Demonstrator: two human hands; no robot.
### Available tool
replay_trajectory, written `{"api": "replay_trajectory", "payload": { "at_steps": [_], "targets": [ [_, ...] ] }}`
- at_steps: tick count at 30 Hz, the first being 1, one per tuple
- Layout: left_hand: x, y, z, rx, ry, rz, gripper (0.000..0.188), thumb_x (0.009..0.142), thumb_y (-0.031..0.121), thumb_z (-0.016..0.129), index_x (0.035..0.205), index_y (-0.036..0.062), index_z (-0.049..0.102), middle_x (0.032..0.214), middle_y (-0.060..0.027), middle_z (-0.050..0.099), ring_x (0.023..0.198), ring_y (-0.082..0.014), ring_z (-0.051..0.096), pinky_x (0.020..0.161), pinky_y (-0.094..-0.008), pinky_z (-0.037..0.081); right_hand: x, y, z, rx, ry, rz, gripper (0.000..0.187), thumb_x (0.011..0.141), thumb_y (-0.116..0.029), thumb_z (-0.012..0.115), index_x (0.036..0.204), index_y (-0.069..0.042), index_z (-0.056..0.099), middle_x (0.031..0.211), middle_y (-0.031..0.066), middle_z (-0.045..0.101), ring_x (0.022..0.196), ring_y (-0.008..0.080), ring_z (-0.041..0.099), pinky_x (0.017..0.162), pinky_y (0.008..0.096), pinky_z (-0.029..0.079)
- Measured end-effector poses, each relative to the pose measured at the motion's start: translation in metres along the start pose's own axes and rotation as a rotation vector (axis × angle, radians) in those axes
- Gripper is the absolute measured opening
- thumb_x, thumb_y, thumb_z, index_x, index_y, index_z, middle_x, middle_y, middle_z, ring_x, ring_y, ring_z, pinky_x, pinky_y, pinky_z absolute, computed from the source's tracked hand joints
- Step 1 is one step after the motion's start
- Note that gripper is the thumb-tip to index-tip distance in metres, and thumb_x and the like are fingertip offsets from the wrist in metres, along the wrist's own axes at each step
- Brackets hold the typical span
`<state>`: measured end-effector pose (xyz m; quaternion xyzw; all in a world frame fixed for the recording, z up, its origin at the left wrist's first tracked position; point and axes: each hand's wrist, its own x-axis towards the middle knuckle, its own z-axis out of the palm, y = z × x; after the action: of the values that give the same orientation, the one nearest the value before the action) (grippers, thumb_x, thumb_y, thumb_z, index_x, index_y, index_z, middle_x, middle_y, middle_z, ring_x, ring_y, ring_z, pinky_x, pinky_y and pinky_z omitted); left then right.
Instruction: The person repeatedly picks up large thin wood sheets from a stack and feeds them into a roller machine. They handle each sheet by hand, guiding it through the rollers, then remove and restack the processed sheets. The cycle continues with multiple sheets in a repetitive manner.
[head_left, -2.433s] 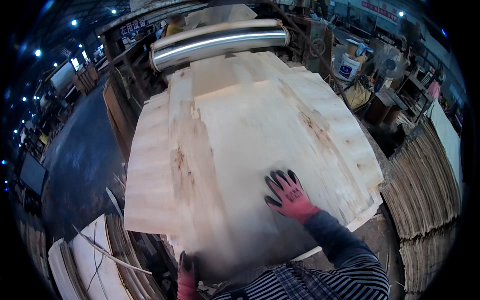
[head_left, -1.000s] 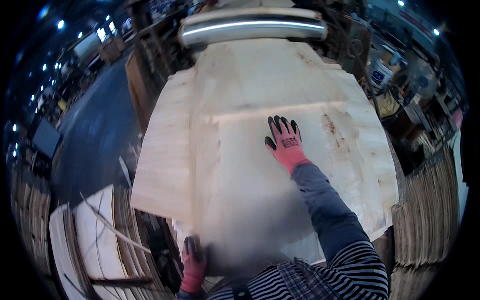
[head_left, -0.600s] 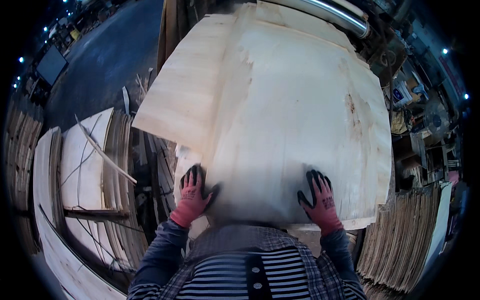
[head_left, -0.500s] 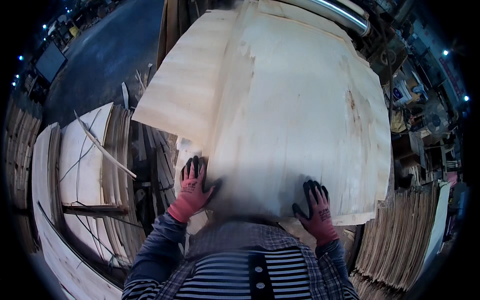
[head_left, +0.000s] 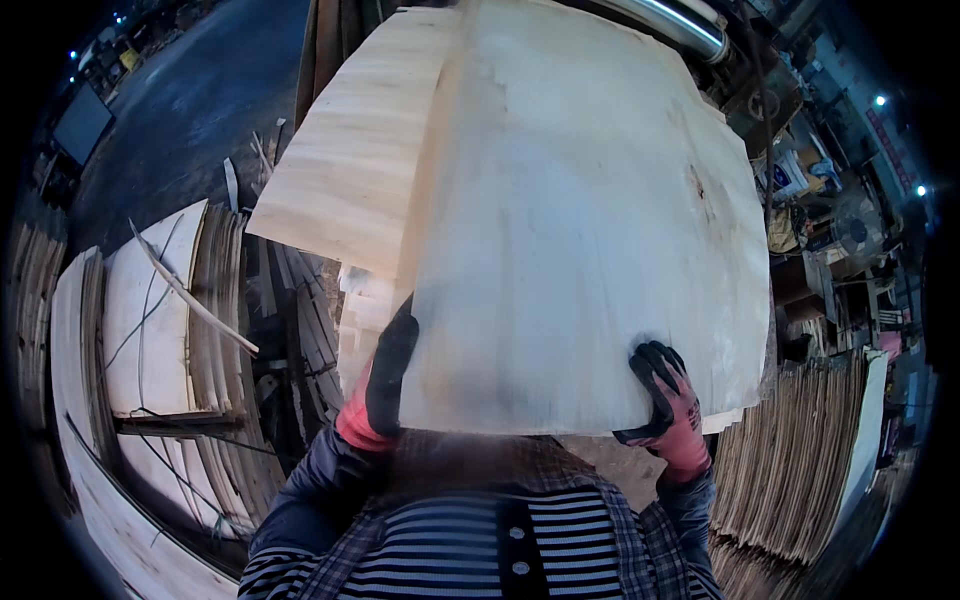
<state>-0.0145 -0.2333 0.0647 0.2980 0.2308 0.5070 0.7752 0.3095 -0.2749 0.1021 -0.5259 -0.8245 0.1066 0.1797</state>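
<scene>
A large pale wood veneer sheet (head_left: 560, 250) spreads in front of me, its near edge lifted toward my body. My left hand (head_left: 390, 373), in a red glove with black coating, is closed on the near left corner; part of its fingers is hidden by the sheet. At the near right edge my right hand (head_left: 670, 405), gloved alike, grips the same sheet with bent fingers on its upper face and the thumb at the rim. Another veneer sheet (head_left: 345, 150) lies lower and sticks out to the left, with more veneer layers (head_left: 362, 310) beneath it.
Strapped veneer stacks (head_left: 155, 310) stand on the left, a loose strip (head_left: 190, 290) lying across them. A tall veneer pile (head_left: 790, 450) is close on my right. A shiny metal roller (head_left: 675, 25) lies beyond the sheet, and a fan (head_left: 857, 228) stands at the far right.
Both hands went from resting spread on the veneer to gripping the top sheet's edges. Its near edge has risen, and the right hand has shifted a little to the right.
</scene>
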Motion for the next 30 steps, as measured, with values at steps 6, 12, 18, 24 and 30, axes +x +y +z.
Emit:
{"api": "replay_trajectory", "payload": {
  "at_steps": [6,12,18,24,30],
  "targets": [
    [0.014,-0.033,-0.026,1.108,0.074,0.548,0.061,0.081,0.033,0.056,0.129,0.0037,0.031,0.120,-0.0135,0.045,0.104,-0.0253,0.047,0.089,-0.0363,0.039,-0.002,0.041,0.034,0.149,0.062,0.020,0.084,0.049,-0.047,0.076,0.115,-0.004,0.049,0.127,0.0178,0.037,0.119,0.0389,0.030,0.099,0.0480,0.026],
    [0.023,0.012,-0.010,0.558,0.162,0.149,0.061,0.084,0.023,0.054,0.132,0.0026,0.023,0.130,-0.0124,0.036,0.115,-0.0201,0.039,0.093,-0.0306,0.034,0.012,0.046,0.044,0.014,-0.108,-0.007,0.090,0.048,-0.050,0.074,0.119,-0.003,0.044,0.127,0.0220,0.034,0.119,0.0424,0.028,0.100,0.0517,0.021],
    [0.036,0.011,-0.042,1.004,-0.044,0.159,0.076,0.085,0.037,0.047,0.136,0.0019,0.002,0.141,-0.0161,0.007,0.131,-0.0243,0.007,0.104,-0.0338,0.010,0.011,0.007,0.064,-0.159,-0.253,0.106,0.081,0.055,-0.043,0.072,0.120,-0.005,0.042,0.129,0.0225,0.030,0.119,0.0424,0.028,0.098,0.0537,0.024],
    [0.030,0.009,-0.044,0.569,0.189,-0.310,0.066,0.082,0.014,0.056,0.134,0.0013,0.018,0.137,-0.0147,0.024,0.125,-0.0199,0.024,0.100,-0.0313,0.023,0.056,0.014,0.021,-0.205,-0.039,0.115,0.066,0.056,-0.031,0.070,0.116,-0.012,0.049,0.119,0.0146,0.045,0.111,0.0352,0.040,0.093,0.0455,0.033],
    [0.039,-0.011,-0.047,0.927,0.236,0.116,0.063,0.082,0.011,0.056,0.135,0.0058,0.021,0.137,-0.0104,0.027,0.125,-0.0179,0.025,0.101,-0.0285,0.020,0.195,0.086,0.025,-0.196,0.278,-0.008,0.054,0.073,-0.029,0.060,0.122,-0.013,0.044,0.121,0.0145,0.046,0.112,0.0323,0.042,0.092,0.0424,0.034]
  ]
}}
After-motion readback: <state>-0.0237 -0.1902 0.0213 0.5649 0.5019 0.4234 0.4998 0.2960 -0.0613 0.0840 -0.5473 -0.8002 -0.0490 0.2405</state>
